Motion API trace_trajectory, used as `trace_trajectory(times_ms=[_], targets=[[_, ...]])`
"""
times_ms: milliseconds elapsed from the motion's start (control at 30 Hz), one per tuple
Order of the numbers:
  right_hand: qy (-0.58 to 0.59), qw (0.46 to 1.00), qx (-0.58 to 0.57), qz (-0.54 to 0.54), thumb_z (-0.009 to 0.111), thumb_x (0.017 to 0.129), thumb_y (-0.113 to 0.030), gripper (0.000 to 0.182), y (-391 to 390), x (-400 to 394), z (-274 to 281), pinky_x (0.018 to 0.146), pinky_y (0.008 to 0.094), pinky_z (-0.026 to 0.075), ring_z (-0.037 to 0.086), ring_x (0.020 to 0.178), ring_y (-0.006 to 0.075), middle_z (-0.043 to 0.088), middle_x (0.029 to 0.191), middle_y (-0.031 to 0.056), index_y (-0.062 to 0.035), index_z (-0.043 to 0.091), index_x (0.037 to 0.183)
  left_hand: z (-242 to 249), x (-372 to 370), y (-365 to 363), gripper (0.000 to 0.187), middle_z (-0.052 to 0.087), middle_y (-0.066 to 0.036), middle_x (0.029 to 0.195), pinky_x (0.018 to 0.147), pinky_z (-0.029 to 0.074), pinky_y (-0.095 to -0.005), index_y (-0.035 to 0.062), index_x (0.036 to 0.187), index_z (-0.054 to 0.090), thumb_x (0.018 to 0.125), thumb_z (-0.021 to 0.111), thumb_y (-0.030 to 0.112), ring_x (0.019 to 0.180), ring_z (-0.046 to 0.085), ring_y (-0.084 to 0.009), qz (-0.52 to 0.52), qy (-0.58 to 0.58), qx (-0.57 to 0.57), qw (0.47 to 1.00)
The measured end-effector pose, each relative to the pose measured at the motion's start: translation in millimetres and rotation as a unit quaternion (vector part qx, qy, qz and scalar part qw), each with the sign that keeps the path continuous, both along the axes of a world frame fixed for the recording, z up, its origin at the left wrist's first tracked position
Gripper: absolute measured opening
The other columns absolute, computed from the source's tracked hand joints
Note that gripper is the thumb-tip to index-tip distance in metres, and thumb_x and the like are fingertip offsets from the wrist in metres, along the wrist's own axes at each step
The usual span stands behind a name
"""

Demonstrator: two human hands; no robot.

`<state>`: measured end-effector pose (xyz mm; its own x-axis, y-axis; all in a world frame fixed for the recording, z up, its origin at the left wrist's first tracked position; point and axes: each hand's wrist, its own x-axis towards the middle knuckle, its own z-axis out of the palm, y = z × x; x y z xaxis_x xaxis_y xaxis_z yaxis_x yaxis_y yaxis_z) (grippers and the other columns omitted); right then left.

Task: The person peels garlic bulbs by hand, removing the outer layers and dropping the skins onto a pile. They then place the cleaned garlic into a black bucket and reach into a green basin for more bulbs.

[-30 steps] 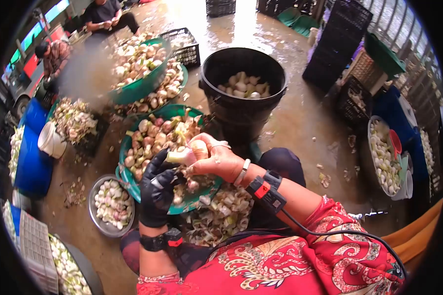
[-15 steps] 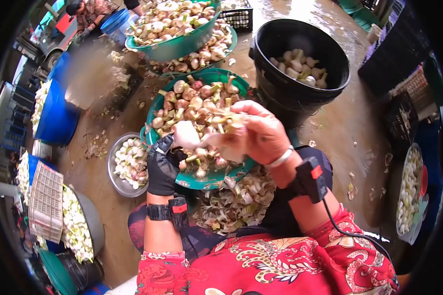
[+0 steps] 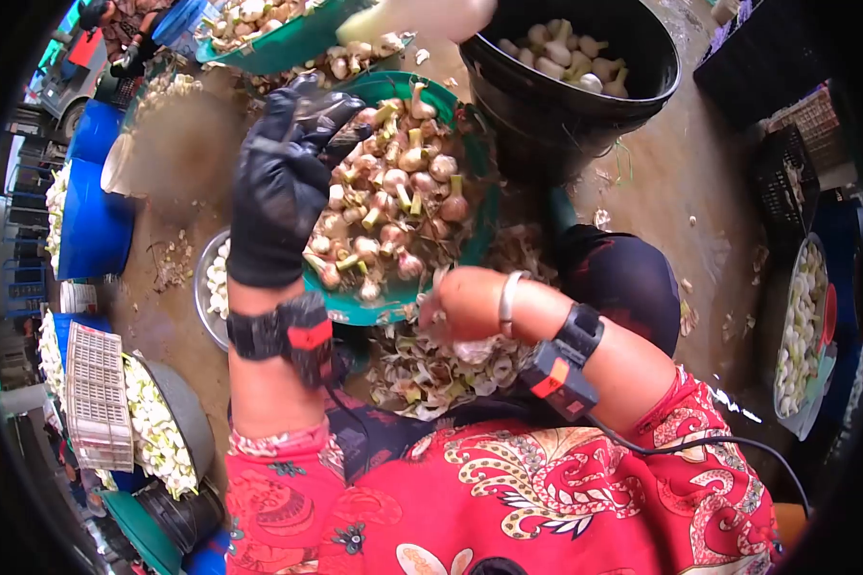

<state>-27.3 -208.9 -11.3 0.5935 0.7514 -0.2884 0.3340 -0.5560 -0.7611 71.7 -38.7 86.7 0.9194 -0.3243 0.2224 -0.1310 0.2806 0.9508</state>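
Observation:
My left hand [image 3: 283,187], in a black glove, is raised over the left side of a green basin [image 3: 355,311]. Its fingers are apart and hold nothing. Unpeeled garlic bulbs [image 3: 393,182] with cut stems fill the basin. Beyond the glove, a blurred pale garlic bulb [image 3: 417,17] hangs in mid-air at the top, left of a black bucket [image 3: 566,115] that holds whiter bulbs [image 3: 571,57]. My bare right hand [image 3: 460,305] is low at the basin's near right edge, over a heap of garlic skins [image 3: 431,379]. Blur hides its fingers.
A metal bowl [image 3: 204,287] of pale garlic stands left of the basin. Another heaped green basin [image 3: 288,48] is beyond it. Blue tubs [image 3: 96,225] and a white crate [image 3: 101,398] line the left. A person [image 3: 125,34] sits at the upper left.
My left hand has moved up and opened, letting go of the white bulb, which is now in the air. My right hand has dropped from above the basin to the skins.

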Motion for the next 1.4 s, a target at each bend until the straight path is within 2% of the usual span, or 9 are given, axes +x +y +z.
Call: trace_trajectory(times_ms=[200,367,400,467,567,700,833,1133,1400], targets=[[-0.134,0.923,0.101,-0.347,0.064,0.075,-0.013,0.021,-24,34,33,0.059,0.0358,0.049,0.062,0.064,0.0283,0.064,0.076,0.0175,0.0007,0.064,0.09,-207,-21,37,0.037,0.063,-0.02,0.109,0.083,0.05,-0.0397,0.0076,0.112,0.061,0.084,0.063,0.031,0.102,0.061,-0.0307,-0.08,0.029,0.581,0.81],[-0.16,0.901,0.142,-0.376,0.066,0.078,-0.013,0.02,-18,43,26,0.06,0.0299,0.048,0.062,0.067,0.0177,0.062,0.076,0.0137,0.0027,0.062,0.091,-343,-32,24,0.055,0.061,-0.018,0.114,0.094,0.044,-0.0409,0.0138,0.129,0.05,0.08,0.059,0.034,0.107,0.057,-0.0344,-0.062,0.095,0.629,0.769],[-0.141,0.891,0.172,-0.396,0.062,0.075,-0.017,0.019,-13,43,23,0.061,0.0414,0.047,0.059,0.065,0.0338,0.059,0.072,0.0178,-0.0005,0.061,0.084,-367,-28,26,0.056,0.061,-0.017,0.115,0.095,0.044,-0.0399,0.0141,0.131,0.048,0.079,0.059,0.033,0.108,0.056,-0.0336,-0.068,0.112,0.625,0.769],[-0.12,0.894,0.209,-0.377,0.064,0.074,-0.012,0.018,-11,45,18,0.054,0.0348,0.044,0.057,0.059,0.0236,0.058,0.068,0.0133,-0.0001,0.061,0.087,-350,-39,32,0.052,0.06,-0.023,0.112,0.089,0.046,-0.0423,0.0089,0.112,0.058,0.07,0.067,0.038,0.103,0.059,-0.0357,-0.106,0.202,0.447,0.865],[0.0,0.88,0.241,-0.41,0.064,0.078,-0.004,0.017,-4,42,27,0.057,0.025,0.046,0.058,0.065,0.0099,0.061,0.078,0.0074,0.0015,0.062,0.094,-318,-42,23,0.049,0.063,-0.019,0.108,0.088,0.047,-0.0408,0.0095,0.112,0.058,0.071,0.067,0.036,0.101,0.061,-0.0316,-0.148,0.006,0.647,0.748],[0.109,0.892,0.234,-0.37,0.058,0.082,-0.001,0.02,8,47,36,0.067,0.0215,0.044,0.053,0.074,0.0067,0.059,0.087,0.0003,-0.0004,0.061,0.102,-284,-43,40,0.035,0.062,-0.007,0.086,0.058,0.047,-0.0284,0.0064,0.098,0.059,0.074,0.075,0.026,0.068,0.057,-0.0139,0.029,0.358,0.272,0.893],[0.162,0.857,0.244,-0.423,0.057,0.084,-0.008,0.033,27,47,25,0.057,0.0161,0.04,0.053,0.073,0.0023,0.059,0.09,-0.0021,-0.0062,0.055,0.117,-177,-29,43,0.031,0.061,-0.001,0.087,0.059,0.047,-0.0253,0.0057,0.11,0.059,0.083,0.066,0.019,0.072,0.055,-0.0094,0.061,0.268,-0.055,0.96],[0.275,0.822,0.427,-0.256,0.064,0.084,-0.021,0.039,80,28,22,0.056,0.0178,0.043,0.057,0.071,0.0076,0.059,0.089,0.0,-0.0061,0.051,0.117,-71,-81,77,0.058,0.061,-0.011,0.108,0.079,0.048,-0.0288,-0.0007,0.135,0.041,0.083,0.063,0.01,0.094,0.056,-0.0135,0.156,0.045,0.177,0.971],[0.064,0.889,0.365,-0.269,0.057,0.078,0.002,0.041,86,38,7,0.078,0.0244,0.046,0.055,0.087,0.0106,0.055,0.101,0.0039,0.0002,0.049,0.118,-89,-80,92,0.01,0.06,-0.002,0.07,0.051,0.047,-0.027,0.0016,0.087,0.063,0.082,0.065,0.01,0.058,0.055,-0.0101,0.153,0.202,-0.067,0.965]])
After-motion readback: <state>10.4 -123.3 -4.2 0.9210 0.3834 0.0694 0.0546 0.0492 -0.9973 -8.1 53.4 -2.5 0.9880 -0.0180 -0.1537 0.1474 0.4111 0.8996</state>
